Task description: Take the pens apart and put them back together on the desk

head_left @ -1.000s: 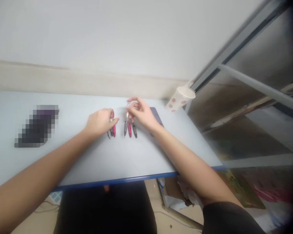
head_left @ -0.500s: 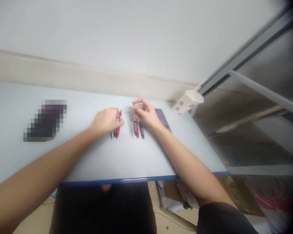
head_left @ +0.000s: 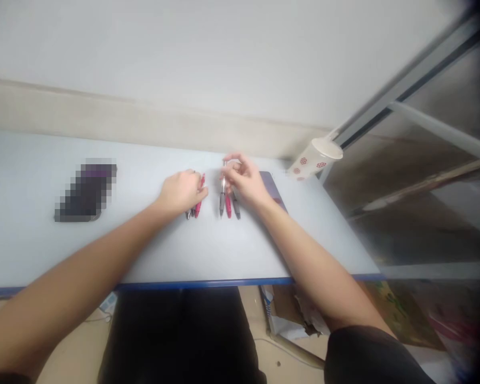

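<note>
My left hand [head_left: 181,191] lies curled over several pens, thumb on their right side, with a red pen [head_left: 200,201] outermost and darker tips beside it. Its other fingers are mostly hidden behind the hand's back. To the right, my right hand [head_left: 245,180] pinches the upper part of a clear pen with a grey grip [head_left: 222,201], its tip pointing toward me. Just right of that pen lie a second red pen [head_left: 228,207] and a grey pen [head_left: 236,206], their upper ends covered by my right hand.
A dark flat object [head_left: 269,184], like a phone, lies partly behind my right hand. The white paper cup with red patterns [head_left: 314,158] leans by the wall. A blurred-out dark object [head_left: 86,192] lies on the left of the pale table [head_left: 160,261], which has a blue front edge.
The view has shifted, so everything sits slightly higher and further right. The pen in my right hand stands a little further left from the red pen. My left hand stays on its pens.
</note>
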### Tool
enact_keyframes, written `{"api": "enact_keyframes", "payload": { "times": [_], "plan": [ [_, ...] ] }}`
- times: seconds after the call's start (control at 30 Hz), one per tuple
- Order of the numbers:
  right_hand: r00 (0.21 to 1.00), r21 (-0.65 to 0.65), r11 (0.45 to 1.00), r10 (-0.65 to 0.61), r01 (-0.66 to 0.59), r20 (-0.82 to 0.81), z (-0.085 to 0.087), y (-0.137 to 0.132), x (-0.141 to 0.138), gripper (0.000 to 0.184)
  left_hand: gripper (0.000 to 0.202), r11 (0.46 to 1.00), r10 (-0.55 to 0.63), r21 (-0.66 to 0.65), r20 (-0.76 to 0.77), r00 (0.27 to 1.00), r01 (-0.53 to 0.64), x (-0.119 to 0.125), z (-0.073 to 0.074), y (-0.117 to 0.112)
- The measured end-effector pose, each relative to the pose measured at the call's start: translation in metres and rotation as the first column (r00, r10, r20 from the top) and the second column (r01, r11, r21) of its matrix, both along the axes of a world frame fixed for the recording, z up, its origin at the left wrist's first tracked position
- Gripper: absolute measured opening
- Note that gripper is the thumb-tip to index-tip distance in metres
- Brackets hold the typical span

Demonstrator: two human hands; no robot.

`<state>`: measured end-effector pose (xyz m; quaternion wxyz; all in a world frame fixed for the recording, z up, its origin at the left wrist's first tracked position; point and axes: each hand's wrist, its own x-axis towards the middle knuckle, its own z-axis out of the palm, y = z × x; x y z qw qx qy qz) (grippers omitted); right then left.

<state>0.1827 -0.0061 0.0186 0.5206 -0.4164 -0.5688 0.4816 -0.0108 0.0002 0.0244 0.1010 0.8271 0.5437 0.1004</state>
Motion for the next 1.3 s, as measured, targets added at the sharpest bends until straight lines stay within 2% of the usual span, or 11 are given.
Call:
{"api": "enact_keyframes", "payload": {
  "times": [0.07, 0.17, 0.27, 0.4, 0.53, 0.7, 0.77, 0.87, 1.03, 1.13, 1.3],
  "plan": [
    [1.0, 0.013, 1.0, 0.014, -0.014, -0.006, -0.001, 0.0, -0.001, 0.032, 0.027, 1.0, 0.006, 0.004, -0.023, 1.0, -0.006, 0.002, 0.002, -0.002],
    [1.0, 0.04, 0.999, 0.025, -0.024, -0.011, -0.002, 0.001, 0.0, 0.037, 0.022, 0.999, 0.033, -0.021, -0.014, 0.999, -0.033, 0.005, 0.002, -0.003],
    [0.999, 0.06, 0.998, -0.018, 0.02, -0.031, -0.002, 0.006, 0.007, 0.04, 0.015, 0.997, 0.063, -0.045, 0.063, 0.996, -0.061, 0.006, 0.0, -0.002],
    [0.997, 0.112, 0.992, -0.06, 0.065, -0.053, -0.003, 0.013, 0.019, 0.034, 0.017, 0.993, 0.108, -0.057, 0.168, 0.98, -0.1, 0.005, -0.004, -0.001],
    [0.989, 0.108, 0.985, -0.131, 0.138, -0.07, -0.005, 0.015, 0.02, 0.038, 0.019, 0.993, 0.109, -0.062, 0.172, 0.979, -0.099, 0.003, -0.005, 0.0],
    [0.998, 0.085, 0.995, -0.058, 0.056, 0.029, -0.004, 0.006, 0.01, 0.034, 0.017, 0.996, 0.089, -0.034, 0.19, 0.978, -0.084, 0.003, -0.006, 0.0],
    [0.999, 0.055, 0.998, -0.042, 0.04, 0.019, -0.003, 0.004, 0.006, 0.037, 0.018, 0.995, 0.1, -0.021, 0.188, 0.977, -0.098, 0.003, -0.007, -0.001],
    [1.0, 0.017, 0.999, -0.03, 0.03, -0.01, -0.002, 0.003, 0.004, 0.041, 0.021, 0.992, 0.12, 0.001, 0.187, 0.975, -0.123, 0.003, -0.008, -0.001],
    [0.999, 0.044, 0.998, -0.045, 0.044, 0.018, -0.002, 0.002, 0.004, 0.035, 0.021, 0.991, 0.122, 0.01, 0.278, 0.953, -0.13, 0.003, -0.01, 0.001],
    [0.998, 0.041, 0.998, -0.039, 0.037, 0.042, -0.001, 0.001, 0.005, 0.032, 0.022, 0.994, 0.099, -0.013, 0.441, 0.892, -0.104, 0.0, -0.009, 0.003],
    [0.999, 0.035, 0.999, -0.027, 0.026, 0.023, 0.0, -0.002, 0.003, 0.034, 0.025, 0.992, 0.126, -0.077, 0.735, 0.666, -0.103, -0.004, -0.001, 0.006]
  ]
}}
